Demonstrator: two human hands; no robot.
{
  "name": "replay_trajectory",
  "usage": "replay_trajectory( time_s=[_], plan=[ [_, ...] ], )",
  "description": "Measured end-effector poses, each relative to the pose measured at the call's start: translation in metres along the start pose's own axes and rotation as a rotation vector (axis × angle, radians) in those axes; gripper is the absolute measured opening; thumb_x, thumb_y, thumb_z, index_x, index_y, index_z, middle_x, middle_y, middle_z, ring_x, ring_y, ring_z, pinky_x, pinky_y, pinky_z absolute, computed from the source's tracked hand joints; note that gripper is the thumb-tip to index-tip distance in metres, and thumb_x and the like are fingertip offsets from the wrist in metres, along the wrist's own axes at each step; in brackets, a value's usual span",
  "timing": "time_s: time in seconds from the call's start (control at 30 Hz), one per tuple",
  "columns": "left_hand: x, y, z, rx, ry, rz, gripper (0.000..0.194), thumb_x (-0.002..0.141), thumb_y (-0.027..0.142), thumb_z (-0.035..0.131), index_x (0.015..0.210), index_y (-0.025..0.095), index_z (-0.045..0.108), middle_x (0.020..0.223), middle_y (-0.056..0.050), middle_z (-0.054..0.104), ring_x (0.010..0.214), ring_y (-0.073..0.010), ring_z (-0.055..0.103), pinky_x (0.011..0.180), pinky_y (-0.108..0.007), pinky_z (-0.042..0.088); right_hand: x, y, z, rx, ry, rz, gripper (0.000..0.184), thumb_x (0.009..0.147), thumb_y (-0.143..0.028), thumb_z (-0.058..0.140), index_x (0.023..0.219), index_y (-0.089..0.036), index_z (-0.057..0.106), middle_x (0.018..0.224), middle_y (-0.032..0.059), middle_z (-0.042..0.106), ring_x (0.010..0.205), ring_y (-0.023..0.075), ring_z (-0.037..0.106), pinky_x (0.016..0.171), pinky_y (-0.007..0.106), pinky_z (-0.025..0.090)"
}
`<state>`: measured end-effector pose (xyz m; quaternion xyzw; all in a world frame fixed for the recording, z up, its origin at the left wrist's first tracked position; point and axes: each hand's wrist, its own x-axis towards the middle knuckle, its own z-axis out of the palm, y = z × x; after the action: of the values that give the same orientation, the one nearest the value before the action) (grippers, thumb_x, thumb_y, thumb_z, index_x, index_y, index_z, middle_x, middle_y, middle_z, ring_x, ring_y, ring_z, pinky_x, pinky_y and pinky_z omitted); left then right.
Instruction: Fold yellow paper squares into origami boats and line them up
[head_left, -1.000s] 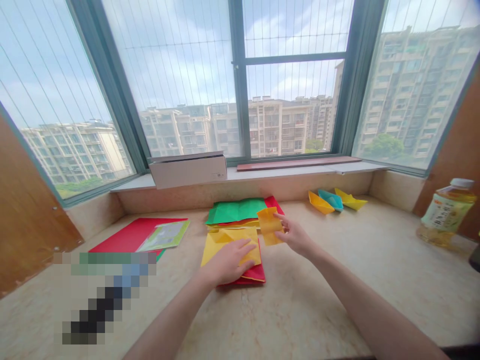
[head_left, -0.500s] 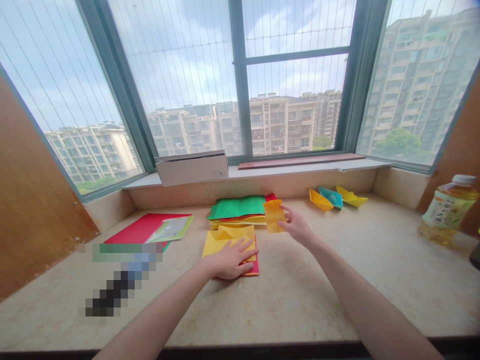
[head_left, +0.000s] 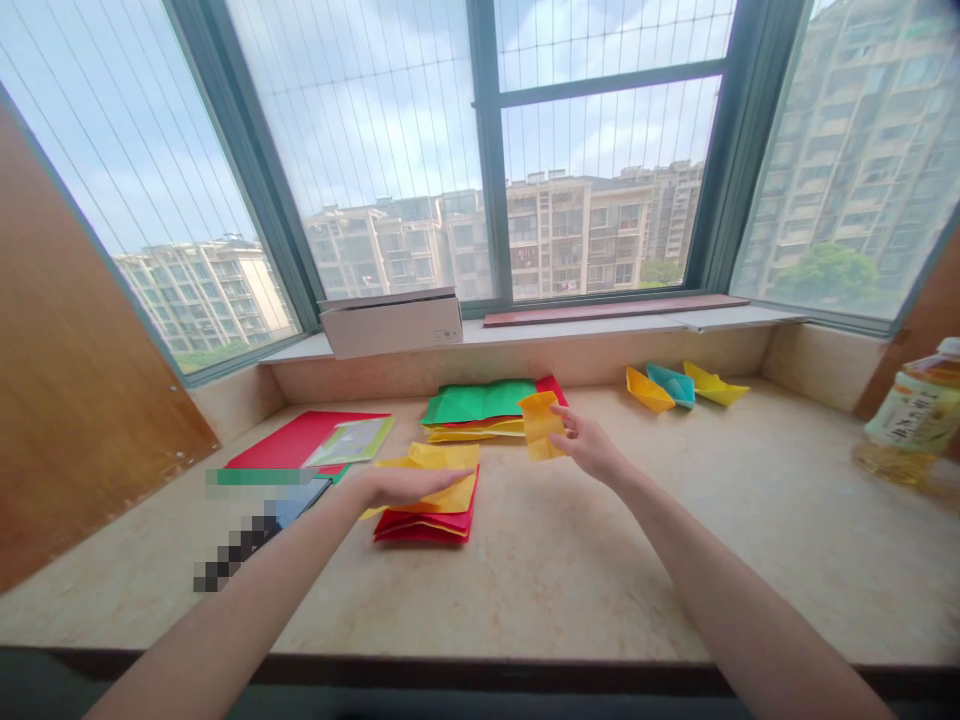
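Right hand holding up a folded orange paper! Left hand at the yellow sheet above red papers, three paper boats farther back, right of the green paper.

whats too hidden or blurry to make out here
All in the head view:
- left hand: its palm and thumb, turned away from the camera, so its grip on the yellow paper is unclear
- dark object at left: masked by pixelation
- bottle: right side cut off by the picture edge, label print blurred
- white box: contents hidden by its walls and lid
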<state>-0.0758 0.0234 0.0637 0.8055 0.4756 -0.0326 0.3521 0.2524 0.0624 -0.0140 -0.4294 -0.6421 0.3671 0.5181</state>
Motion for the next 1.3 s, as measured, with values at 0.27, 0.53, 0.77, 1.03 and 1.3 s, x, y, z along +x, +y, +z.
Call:
replay_trajectory(
  time_s=[0.27,0.53,0.77,1.03,1.3],
  plan=[
    [0.068,0.036,0.016,-0.481,0.597,0.254,0.066,0.071,0.045,0.077,0.129,0.017,0.062,0.12,-0.016,0.068,0.102,-0.028,0.066,0.089,-0.038,0.05,-0.007,-0.001,0.013,0.047,-0.181,-0.017,0.05,0.078,-0.02,0.064,0.128,-0.018,0.059,0.101,0.0083,0.072,0.089,0.021,0.069,0.075,0.035,0.056],
    [0.114,0.025,0.067,-0.96,0.547,0.347,0.041,0.076,0.05,0.072,0.097,0.013,0.069,0.086,-0.006,0.072,0.071,-0.018,0.066,0.066,-0.028,0.052,-0.019,-0.006,0.023,-0.162,-0.3,-0.023,0.035,0.083,-0.026,0.065,0.116,-0.019,0.069,0.099,0.0079,0.072,0.083,0.0203,0.066,0.074,0.035,0.054],
    [0.112,0.013,0.071,-1.133,0.497,0.319,0.043,0.076,0.052,0.072,0.099,0.015,0.069,0.089,-0.007,0.073,0.077,-0.0212,0.07,0.073,-0.032,0.055,-0.028,-0.016,0.027,-0.502,-0.236,-0.135,0.039,0.082,-0.03,0.07,0.121,-0.026,0.066,0.109,0.0068,0.065,0.089,0.0203,0.062,0.082,0.038,0.051],
    [0.098,0.022,0.068,-1.086,0.549,0.384,0.041,0.076,0.049,0.075,0.094,0.013,0.07,0.086,-0.007,0.071,0.071,-0.0172,0.065,0.061,-0.025,0.052,-0.034,-0.009,0.039,-0.506,-0.176,-0.179,0.06,0.083,-0.035,0.068,0.139,-0.028,0.047,0.124,0.0087,0.062,0.092,0.0204,0.062,0.085,0.04,0.053],
    [0.092,0.023,0.063,-1.159,0.607,0.439,0.038,0.076,0.045,0.076,0.099,0.016,0.064,0.081,-0.002,0.068,0.062,-0.0129,0.061,0.053,-0.021,0.049,-0.035,-0.007,0.04,-0.461,-0.226,-0.261,0.066,0.086,-0.035,0.067,0.146,-0.03,0.039,0.13,0.0101,0.06,0.108,0.0248,0.06,0.092,0.045,0.05]
  ],
)
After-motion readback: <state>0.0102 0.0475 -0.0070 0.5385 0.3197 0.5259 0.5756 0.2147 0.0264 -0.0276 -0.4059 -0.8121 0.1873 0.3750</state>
